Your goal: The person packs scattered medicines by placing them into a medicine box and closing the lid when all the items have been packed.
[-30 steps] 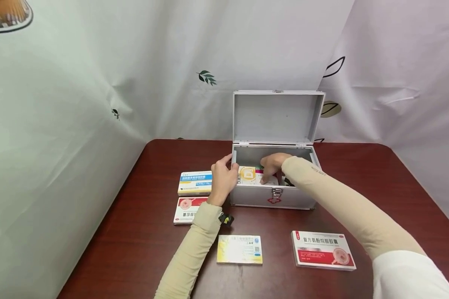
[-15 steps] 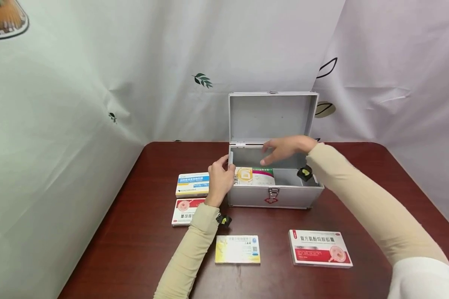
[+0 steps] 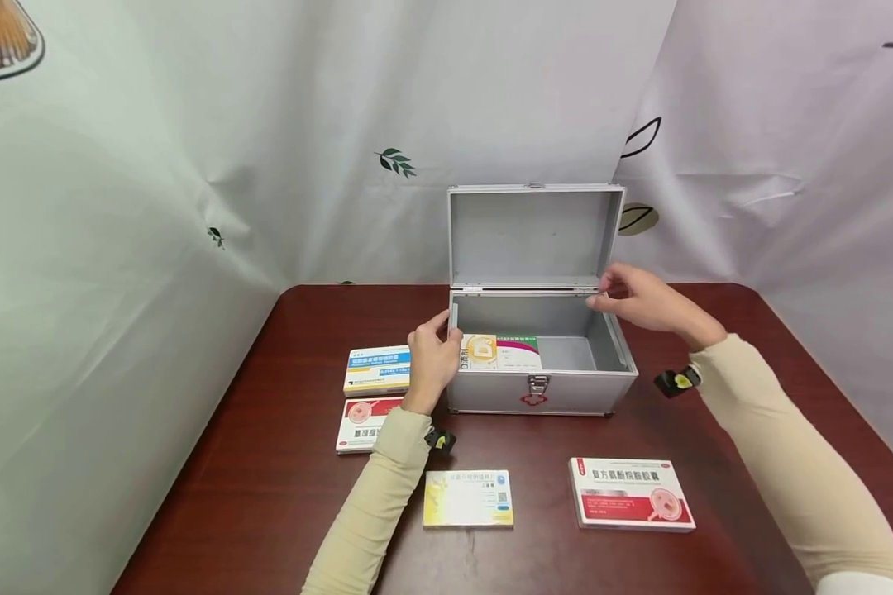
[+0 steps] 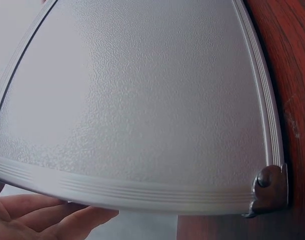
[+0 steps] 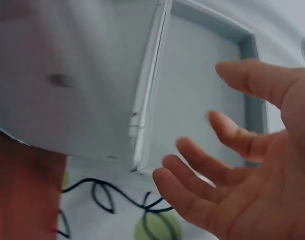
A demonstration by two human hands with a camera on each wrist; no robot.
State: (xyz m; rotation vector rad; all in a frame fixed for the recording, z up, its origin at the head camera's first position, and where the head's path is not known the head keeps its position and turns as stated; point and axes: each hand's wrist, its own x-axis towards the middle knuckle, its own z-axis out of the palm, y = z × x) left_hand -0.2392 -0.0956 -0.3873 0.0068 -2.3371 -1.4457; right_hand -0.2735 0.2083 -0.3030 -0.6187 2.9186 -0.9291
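A silver medicine case (image 3: 570, 392) stands with its lid (image 3: 536, 240) raised. My left hand (image 3: 433, 364) grips its left front corner; in the left wrist view its fingers (image 4: 52, 215) lie along the side, beyond the front panel (image 4: 157, 110). Inside, at the left, lie a yellow-white box (image 3: 480, 350) and a green, purple and white box (image 3: 518, 354). My right hand (image 3: 643, 302) hovers at the case's back right corner, fingers spread and holding nothing. In the right wrist view the right hand (image 5: 252, 165) appears palm-up beside the open lid (image 5: 197, 85).
On the dark red table (image 3: 283, 496), a blue-white box (image 3: 378, 370) and a red-white box (image 3: 365, 426) lie left of the case. In front are a yellow-white box (image 3: 469, 499) and another red-white box (image 3: 631, 494). A patterned white curtain (image 3: 342, 124) hangs behind.
My right hand has come up out of the case and moved right to its back right corner, leaving the boxes inside uncovered. My left hand stays at the case's left side.
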